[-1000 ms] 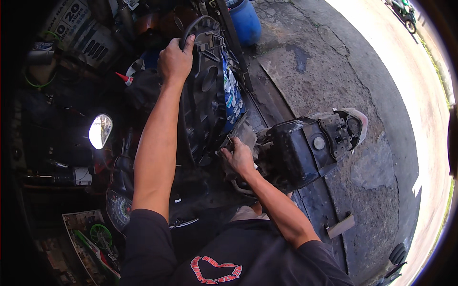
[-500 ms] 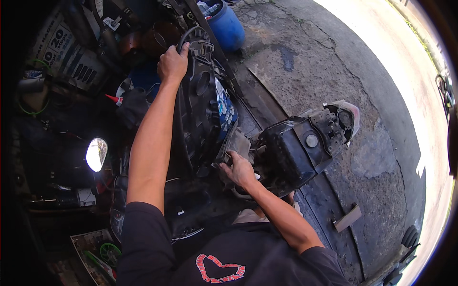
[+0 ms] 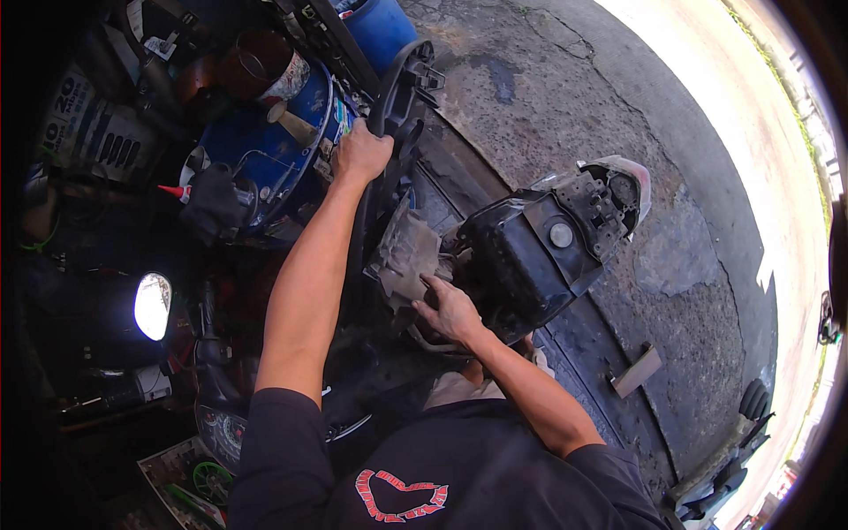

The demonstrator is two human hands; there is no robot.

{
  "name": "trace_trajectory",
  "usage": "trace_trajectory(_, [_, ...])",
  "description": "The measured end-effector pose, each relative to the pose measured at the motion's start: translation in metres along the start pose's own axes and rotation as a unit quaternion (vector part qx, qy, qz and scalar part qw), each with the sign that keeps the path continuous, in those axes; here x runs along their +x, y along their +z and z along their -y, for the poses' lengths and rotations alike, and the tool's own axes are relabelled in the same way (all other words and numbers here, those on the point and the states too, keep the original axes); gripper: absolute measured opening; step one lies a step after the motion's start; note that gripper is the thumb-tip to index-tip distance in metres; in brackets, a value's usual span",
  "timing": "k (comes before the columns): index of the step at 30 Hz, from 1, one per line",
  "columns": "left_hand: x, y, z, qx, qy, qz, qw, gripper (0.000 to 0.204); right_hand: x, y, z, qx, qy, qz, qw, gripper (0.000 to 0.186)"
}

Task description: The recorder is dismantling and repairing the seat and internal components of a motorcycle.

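At the littered drum's [image 3: 252, 141] right edge, our left hand [image 3: 362, 155] grips a panel [image 3: 387, 104]; uneven support could twist it. Our right hand [image 3: 450, 314]: grip unclear.

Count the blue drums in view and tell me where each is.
2: one blue drum at the picture's top edge; a second blue drum, with things on its top, just left of the left hand. Others may hide in the dark clutter.

Matt plastic panel [image 3: 392, 108], rough concrete [image 3: 565, 115]
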State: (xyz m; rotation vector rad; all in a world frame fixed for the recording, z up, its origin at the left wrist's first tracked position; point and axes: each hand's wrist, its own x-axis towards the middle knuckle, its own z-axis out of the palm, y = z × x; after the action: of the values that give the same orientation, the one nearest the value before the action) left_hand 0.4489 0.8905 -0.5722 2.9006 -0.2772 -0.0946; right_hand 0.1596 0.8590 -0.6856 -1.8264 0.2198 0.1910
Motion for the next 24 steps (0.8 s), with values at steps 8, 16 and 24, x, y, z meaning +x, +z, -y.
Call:
trace_trajectory(8, [-0.048,0.025,0.035,-0.099,0.069,-0.018,0.992,0.068,-0.145,-0.092,-0.113,0.072,0.214,-0.117,0.967,0.05])
trace_trajectory(16, [-0.13,0.053,0.085,-0.074,0.045,-0.133,0.987,0.095,-0.225,-0.174,-0.153,0.1,0.321,-0.211,0.918,0.045])
trace_trajectory(24, [-0.131,0.054,0.092,-0.146,-0.009,-0.086,0.986,0.091,-0.2,-0.21,-0.113,0.082,0.297,-0.226,0.924,0.041])
